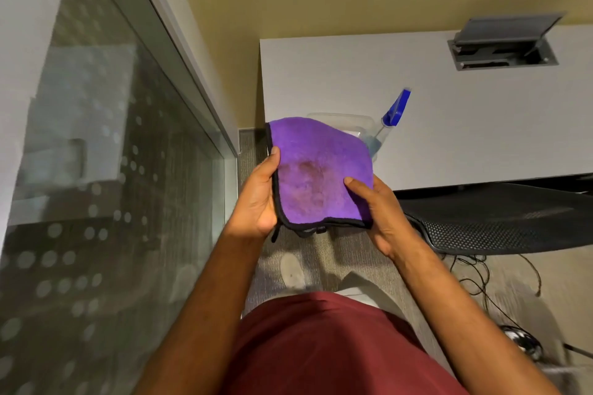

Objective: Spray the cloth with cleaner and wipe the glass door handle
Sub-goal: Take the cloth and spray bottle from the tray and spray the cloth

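- At far left we see the glass door (106,170), a pane with pale frosted dots and a grey frame running down its right edge; we cannot make out its handle in this view.
- Our left hand (258,199) grips the left edge of the purple cloth (321,170), thumb on top and fingers hidden beneath.
- We hold the cloth folded and flat between both hands, above the carpeted floor (324,253) and just in front of the tabletop's near corner; it has a black trim and a darker patch near its middle.
- Our right hand (382,212) pinches the cloth's lower right corner, thumb pressed on its upper face.
- Behind the cloth, a clear container (346,122) sits on the white tabletop (465,125), partly hidden.
- Just to the right of it stands the spray bottle (390,122), blue trigger head up, touched by neither hand.
- Further right, a black mesh chair (500,221) sits below the tabletop edge, with cables (487,279) on the floor.
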Demonstrator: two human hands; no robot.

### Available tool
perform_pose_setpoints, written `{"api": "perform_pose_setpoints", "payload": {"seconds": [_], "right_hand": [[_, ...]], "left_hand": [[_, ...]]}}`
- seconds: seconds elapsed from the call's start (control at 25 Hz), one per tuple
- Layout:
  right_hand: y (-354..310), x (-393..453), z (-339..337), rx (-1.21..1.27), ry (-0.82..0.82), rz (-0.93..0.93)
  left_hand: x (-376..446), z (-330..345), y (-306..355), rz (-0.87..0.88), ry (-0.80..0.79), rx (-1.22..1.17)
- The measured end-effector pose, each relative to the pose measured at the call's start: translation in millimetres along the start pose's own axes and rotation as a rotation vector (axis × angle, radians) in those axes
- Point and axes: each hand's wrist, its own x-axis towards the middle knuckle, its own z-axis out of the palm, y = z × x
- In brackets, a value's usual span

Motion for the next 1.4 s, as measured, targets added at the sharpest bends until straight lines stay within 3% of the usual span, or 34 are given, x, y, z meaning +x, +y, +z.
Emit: {"api": "perform_pose_setpoints", "payload": {"seconds": [0.32,0.52,0.64,0.72,0.88,1.08,1.24,1.4], "right_hand": [[5.7,-11.7,-2.6,0.133,-0.016,0.056],[17.6,-23.7,9.7,0.304,-0.140,0.320],[20.8,-32.4,20.8,0.439,-0.294,0.463],[13.5,-36.0,27.5,0.515,-0.373,0.404],[-12.0,-31.0,22.8,0.558,-0.283,0.100],[-54.9,-46.4,17.5,0.364,-0.256,-0.132],[-75.3,-67.6,19.3,0.182,-0.350,-0.190],[-92.0,-77.6,14.6,-0.046,-0.506,-0.148]], "left_hand": [[-25.3,-7.4,0.3,0.054,-0.001,-0.104],[-39.6,13.9,-4.1,0.115,-0.078,-0.160],[-47.8,22.3,-10.8,0.157,-0.132,-0.202],[-50.5,19.5,-16.9,0.179,-0.185,-0.230],[-61.4,7.5,-20.6,0.235,-0.216,-0.210],[-77.2,-7.0,-27.0,0.241,-0.003,-0.284],[-73.4,-10.9,-32.9,0.109,0.036,-0.210],[-65.2,-10.7,-27.6,0.014,-0.158,-0.007]]}}
